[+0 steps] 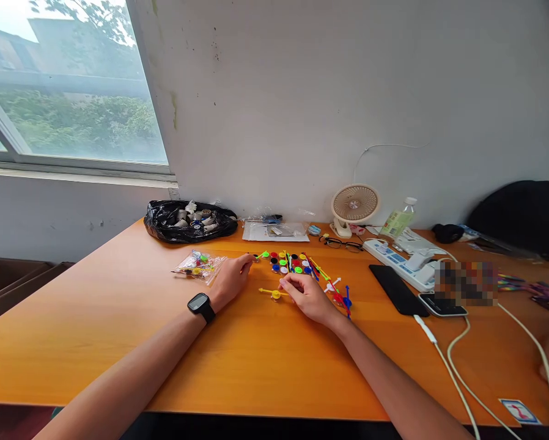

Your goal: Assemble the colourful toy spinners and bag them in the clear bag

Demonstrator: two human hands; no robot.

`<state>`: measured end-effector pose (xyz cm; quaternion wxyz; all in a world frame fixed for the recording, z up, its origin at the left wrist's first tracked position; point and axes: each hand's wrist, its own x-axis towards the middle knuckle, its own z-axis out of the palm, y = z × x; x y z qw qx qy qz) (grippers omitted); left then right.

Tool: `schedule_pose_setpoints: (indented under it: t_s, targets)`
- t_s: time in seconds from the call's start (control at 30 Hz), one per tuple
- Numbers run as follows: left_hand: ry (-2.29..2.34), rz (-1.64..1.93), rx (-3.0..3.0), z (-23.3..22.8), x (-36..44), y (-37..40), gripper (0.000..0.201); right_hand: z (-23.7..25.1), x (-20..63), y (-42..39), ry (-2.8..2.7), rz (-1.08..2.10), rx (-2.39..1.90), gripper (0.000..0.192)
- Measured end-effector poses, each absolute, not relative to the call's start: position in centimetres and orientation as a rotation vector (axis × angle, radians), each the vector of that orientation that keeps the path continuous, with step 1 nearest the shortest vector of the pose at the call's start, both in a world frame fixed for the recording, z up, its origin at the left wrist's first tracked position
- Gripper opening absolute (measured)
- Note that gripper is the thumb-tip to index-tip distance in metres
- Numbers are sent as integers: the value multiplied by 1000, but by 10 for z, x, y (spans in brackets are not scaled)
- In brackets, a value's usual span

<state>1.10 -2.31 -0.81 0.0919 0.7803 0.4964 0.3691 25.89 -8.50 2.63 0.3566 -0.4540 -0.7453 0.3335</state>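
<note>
On the orange table (118,330) lies a spread of small coloured discs and thin plastic rods (293,263). My left hand (232,278), with a black watch on the wrist, reaches to the left edge of that spread, its fingertips at a green piece. Whether it grips the piece is unclear. My right hand (307,294) rests on the table with curled fingers, pinching the end of a yellow rod with a yellow disc (273,293). Red, white and blue rods (341,293) lie just right of this hand.
A clear bag of coloured parts (199,266) lies left of my left hand. Behind are a black bag of spools (189,221), papers, a small fan (354,206), glasses, a bottle, a power strip (403,263), two phones (398,289) with white cables, and a black backpack (522,214).
</note>
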Motion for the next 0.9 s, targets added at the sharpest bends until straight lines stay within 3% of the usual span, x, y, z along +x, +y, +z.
schedule_pose_setpoints:
  t_s: [0.9]
  targets:
    - [1503,1041,2357,-5,11,-25,26,28,258,-90,-1982,821,-1203,36]
